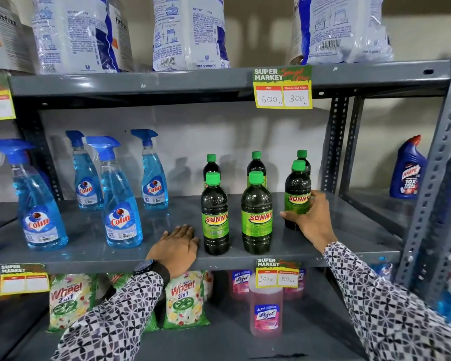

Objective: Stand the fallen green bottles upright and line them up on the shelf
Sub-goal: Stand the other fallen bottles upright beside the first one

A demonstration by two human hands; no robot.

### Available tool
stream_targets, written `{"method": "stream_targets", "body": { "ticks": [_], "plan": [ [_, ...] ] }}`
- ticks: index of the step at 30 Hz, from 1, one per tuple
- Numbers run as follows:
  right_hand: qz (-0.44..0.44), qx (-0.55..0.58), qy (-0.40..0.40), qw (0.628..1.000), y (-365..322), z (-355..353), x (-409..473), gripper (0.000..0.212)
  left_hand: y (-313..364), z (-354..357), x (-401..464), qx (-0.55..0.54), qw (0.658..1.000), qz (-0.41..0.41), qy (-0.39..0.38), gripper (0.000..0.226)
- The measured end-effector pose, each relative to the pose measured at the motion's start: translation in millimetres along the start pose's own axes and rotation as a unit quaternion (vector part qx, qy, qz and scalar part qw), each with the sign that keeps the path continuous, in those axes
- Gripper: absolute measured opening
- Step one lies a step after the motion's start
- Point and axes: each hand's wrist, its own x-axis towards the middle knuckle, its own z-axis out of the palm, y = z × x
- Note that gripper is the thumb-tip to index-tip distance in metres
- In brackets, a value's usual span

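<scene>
Several dark green bottles with green caps and "SUNNY" labels stand upright on the grey middle shelf [89,246], in two rows. In the front row are a left bottle [215,217], a middle bottle [257,217] and a right bottle [297,194]. Behind them stand three more, at the left [211,165], middle [256,164] and right [303,157], partly hidden. My right hand [310,220] grips the lower body of the front right bottle. My left hand [176,246] lies flat on the shelf just left of the front left bottle, holding nothing.
Blue Colin spray bottles [121,201] stand on the left half of the shelf. A blue Harpic bottle [408,169] is on the neighbouring rack to the right. White detergent bags fill the shelf above; Wheel packs and pink Lizol bottles [266,308] sit below. A perforated upright [432,178] stands at right.
</scene>
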Motion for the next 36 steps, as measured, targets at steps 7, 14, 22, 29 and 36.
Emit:
{"method": "stream_targets", "body": {
  "ticks": [7,14,22,29,36],
  "plan": [
    [0.030,0.034,-0.002,0.999,-33,-6,-24,0.087,1,0,-1,-0.005,1.000,0.001,-0.002,0.060],
    [0.018,0.037,0.005,0.999,-35,-8,-29,0.082,-3,2,2,0.029,0.999,0.014,-0.010,0.064],
    [0.018,0.064,-0.122,0.990,-29,-39,-41,0.059,-2,3,3,0.026,1.000,0.008,-0.014,0.061],
    [-0.007,0.101,-0.169,0.980,-27,-68,-68,0.053,-4,3,2,0.053,0.998,0.014,-0.025,0.060],
    [0.012,0.100,-0.180,0.978,-36,-72,-79,0.060,4,-6,-3,0.001,1.000,0.002,-0.015,0.059]
  ]
}}
